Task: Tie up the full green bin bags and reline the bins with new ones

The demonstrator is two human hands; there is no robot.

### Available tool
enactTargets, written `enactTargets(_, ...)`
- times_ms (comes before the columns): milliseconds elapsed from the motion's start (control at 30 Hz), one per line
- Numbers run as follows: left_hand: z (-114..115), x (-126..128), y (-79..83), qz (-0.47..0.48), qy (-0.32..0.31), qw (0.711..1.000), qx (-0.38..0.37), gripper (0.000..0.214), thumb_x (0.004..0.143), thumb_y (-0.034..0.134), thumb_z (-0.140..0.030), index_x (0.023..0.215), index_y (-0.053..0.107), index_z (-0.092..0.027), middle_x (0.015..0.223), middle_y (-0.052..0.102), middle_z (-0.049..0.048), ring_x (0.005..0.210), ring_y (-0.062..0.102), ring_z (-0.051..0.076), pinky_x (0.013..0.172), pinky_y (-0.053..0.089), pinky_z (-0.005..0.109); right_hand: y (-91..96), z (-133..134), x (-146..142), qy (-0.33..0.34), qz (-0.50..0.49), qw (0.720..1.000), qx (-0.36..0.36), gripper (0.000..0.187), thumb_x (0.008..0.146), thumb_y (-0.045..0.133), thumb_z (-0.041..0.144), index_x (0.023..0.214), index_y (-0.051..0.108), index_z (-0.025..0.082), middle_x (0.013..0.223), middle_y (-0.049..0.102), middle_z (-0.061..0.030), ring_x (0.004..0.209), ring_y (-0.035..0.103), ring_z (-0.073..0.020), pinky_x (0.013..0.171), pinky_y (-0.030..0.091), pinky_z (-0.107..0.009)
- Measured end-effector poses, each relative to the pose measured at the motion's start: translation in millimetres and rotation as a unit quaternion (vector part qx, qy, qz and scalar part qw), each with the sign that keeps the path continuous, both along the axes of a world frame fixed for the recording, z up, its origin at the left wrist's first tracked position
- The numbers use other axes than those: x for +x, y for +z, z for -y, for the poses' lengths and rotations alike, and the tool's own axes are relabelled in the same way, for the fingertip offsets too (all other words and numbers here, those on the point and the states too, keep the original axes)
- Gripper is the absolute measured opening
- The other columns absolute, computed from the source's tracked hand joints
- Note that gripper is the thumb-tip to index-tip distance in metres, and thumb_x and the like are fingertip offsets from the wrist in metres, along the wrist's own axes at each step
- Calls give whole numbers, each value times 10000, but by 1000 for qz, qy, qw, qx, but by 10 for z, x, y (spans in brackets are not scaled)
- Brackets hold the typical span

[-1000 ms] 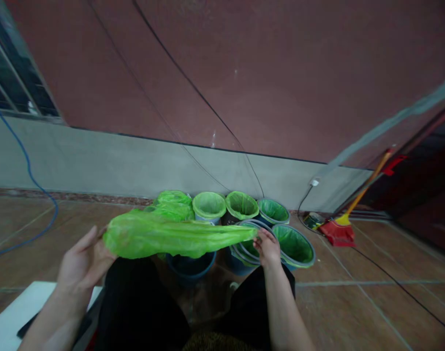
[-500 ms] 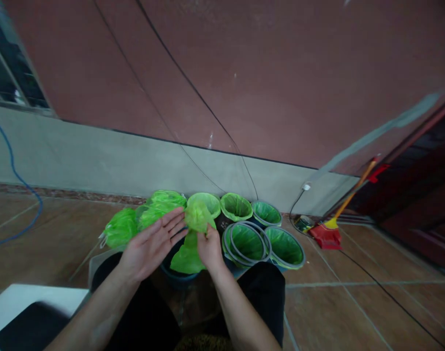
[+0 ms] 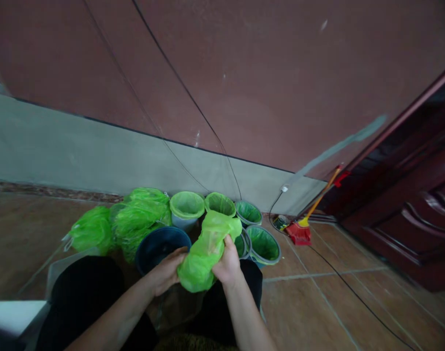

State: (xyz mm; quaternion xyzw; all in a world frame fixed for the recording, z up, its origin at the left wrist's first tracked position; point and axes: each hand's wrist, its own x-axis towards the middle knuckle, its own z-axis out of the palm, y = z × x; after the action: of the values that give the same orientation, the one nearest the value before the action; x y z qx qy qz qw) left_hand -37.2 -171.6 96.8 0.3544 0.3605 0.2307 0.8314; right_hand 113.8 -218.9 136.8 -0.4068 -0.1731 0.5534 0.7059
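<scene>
Right hand (image 3: 227,263) gripping green bag (image 3: 203,261) | left hand (image 3: 166,274) touching, grip unclear | bins (image 3: 183,223) green-lined

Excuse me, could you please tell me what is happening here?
The person's right hand grips a crumpled green bag; the left hand is at its side, its hold unclear. Just beyond the left hand stands a dark blue bin with no liner showing. Several bins lined in green stand near the wall, with piled green bags to their left.
</scene>
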Motion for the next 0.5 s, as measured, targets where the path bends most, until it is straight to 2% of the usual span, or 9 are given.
enactTargets(33,24,41,-39,17,7,1000,1,438,626,862,-344,1011,739,-176,979,782,112,920,736,281,792,548,370,-15,10,43,-9,-6,1000,-2,386,783,680,588,818,720,206,744,749,-54,918,728,-272,806,587,-396)
enactTargets(100,-4,66,-79,21,67,997,16,333,590,856,-221,899,753,-153,853,773,84,789,724,224,750,531,321,-34,39,165,-51,-13,999,0,362,763,704,559,863,727,212,817,768,-43,932,726,-256,828,581,-379)
enactTargets(200,-184,-48,-49,14,188,981,53,265,600,828,-189,854,762,-154,773,751,47,691,670,160,670,500,267,-56,120,424,-194,46,980,8,340,730,738,473,950,732,213,934,779,-33,925,721,-222,805,573,-334)
enactTargets(300,-328,-320,26,39,267,959,92,300,555,854,-175,842,772,-172,764,739,18,694,641,126,691,514,233,-103,268,707,-332,94,937,-59,291,691,744,392,917,719,210,901,770,-31,827,712,-203,665,554,-292)
enactTargets(367,-314,-556,45,53,278,954,103,341,525,887,-187,849,783,-189,762,733,10,748,649,129,763,541,233,-149,416,858,-397,103,907,-97,260,665,751,358,875,703,214,872,763,-30,779,703,-201,614,542,-285)
enactTargets(400,-274,-675,36,48,264,958,103,360,521,901,-205,864,789,-197,765,732,13,767,652,137,774,550,238,-174,507,911,-412,107,899,-101,259,653,761,346,867,700,215,875,763,-31,779,703,-203,614,546,-289)
enactTargets(500,-86,-937,-46,-7,149,984,98,405,559,914,-282,939,801,-200,752,727,37,689,631,143,652,538,233,-261,838,942,-393,121,907,-90,315,615,811,313,896,718,206,921,769,-37,811,708,-207,647,565,-297)
